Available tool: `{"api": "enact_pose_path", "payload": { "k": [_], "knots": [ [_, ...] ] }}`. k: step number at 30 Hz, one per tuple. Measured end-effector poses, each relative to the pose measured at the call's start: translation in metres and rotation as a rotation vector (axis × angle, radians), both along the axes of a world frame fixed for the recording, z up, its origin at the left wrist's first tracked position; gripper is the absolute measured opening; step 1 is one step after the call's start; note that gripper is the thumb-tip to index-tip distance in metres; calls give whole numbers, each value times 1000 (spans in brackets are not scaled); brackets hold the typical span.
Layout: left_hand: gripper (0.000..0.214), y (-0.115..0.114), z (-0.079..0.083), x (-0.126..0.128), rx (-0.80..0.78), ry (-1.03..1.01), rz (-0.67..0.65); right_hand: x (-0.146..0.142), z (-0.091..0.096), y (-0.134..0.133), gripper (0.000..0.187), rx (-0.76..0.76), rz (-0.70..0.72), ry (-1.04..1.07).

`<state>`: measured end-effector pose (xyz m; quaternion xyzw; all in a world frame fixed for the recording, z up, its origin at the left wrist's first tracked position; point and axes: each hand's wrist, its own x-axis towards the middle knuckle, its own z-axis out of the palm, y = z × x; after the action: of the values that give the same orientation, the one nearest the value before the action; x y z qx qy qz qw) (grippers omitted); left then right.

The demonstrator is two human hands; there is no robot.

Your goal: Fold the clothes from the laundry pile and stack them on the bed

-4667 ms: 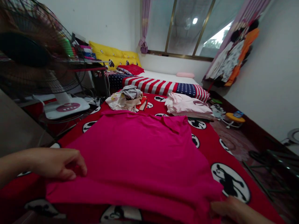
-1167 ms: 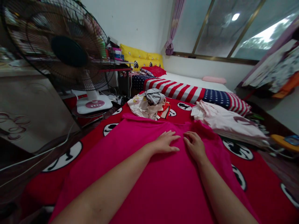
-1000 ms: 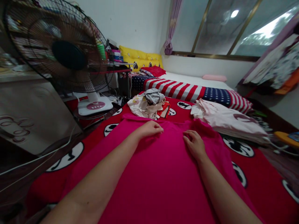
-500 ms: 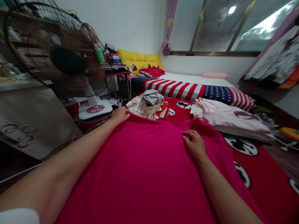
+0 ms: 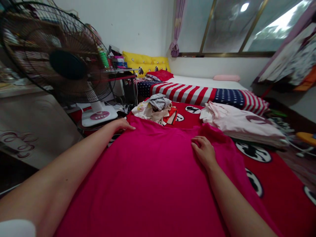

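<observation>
A bright pink garment (image 5: pixel 153 171) lies spread in front of me, covering much of the near surface. At its far left corner, my left hand (image 5: pixel 122 124) is closed on the edge, with the thumb on top and the other fingers mostly hidden. My right hand (image 5: pixel 204 150) rests on the garment's right part, palm down, with fingers slightly bent and apart. Bunched pink fabric lies just beyond that hand. Past the far edge sits a heap of crumpled clothes (image 5: pixel 159 102) in grey, white and orange. Folded pale pink clothes (image 5: pixel 242 120) are stacked to the right.
Underneath is a red cover (image 5: pixel 278 177) with black-and-white round prints. On the left, a standing fan (image 5: pixel 67 64) is close to my left arm, beside a white cabinet (image 5: pixel 39 128). Behind lies a bed with a striped, starred cover (image 5: pixel 182 93). An orange stool (image 5: pixel 306 137) stands far right.
My left hand has shifted slightly left and toward me, and the garment's far left corner now shows raised beyond it. My right hand stays on the garment. The view has turned slightly.
</observation>
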<state>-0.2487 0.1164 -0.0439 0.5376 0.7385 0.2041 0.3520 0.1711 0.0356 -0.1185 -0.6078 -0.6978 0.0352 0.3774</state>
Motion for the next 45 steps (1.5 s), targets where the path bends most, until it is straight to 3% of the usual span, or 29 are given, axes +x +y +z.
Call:
{"api": "enact_pose_path", "payload": {
  "k": [8, 15, 19, 21, 24, 26, 29, 32, 35, 38, 41, 45],
  "knots": [
    [30, -23, 6, 7, 74, -123, 50, -1, 1, -1, 22, 2, -7, 6],
    [46, -26, -2, -1, 356, 226, 163, -2, 2, -2, 20, -3, -13, 22],
    [34, -26, -4, 22, 600, 495, -33, -2, 2, -1, 20, -3, -15, 27],
    [29, -28, -8, 50, 645, 458, -244, -2, 1, -1, 20, 0, -7, 39],
    [39, -34, -20, 97, 646, 350, -685, -1, 0, -1, 20, 2, 7, 61],
    [53, -38, -30, 121, 573, 353, -788, 0, -1, 0, 21, 21, 22, 93],
    [64, -39, -42, 137, 443, 445, -663, 1, -1, 1, 28, 67, -1, 143],
    [63, -38, -50, 140, 442, 539, -565, 3, 3, -1, 41, 85, -162, 129],
    [62, -40, -53, 139, 457, 596, -561, 7, 9, -6, 53, -42, -389, -13],
    [62, -43, -52, 138, 465, 586, -591, 15, 14, -10, 61, -216, -489, -171],
    [60, -44, -52, 136, 489, 560, -599, 29, 14, -10, 59, -215, -512, -189],
    [59, -44, -52, 136, 512, 544, -591, 47, 10, -5, 45, -67, -526, -10]
  ]
}}
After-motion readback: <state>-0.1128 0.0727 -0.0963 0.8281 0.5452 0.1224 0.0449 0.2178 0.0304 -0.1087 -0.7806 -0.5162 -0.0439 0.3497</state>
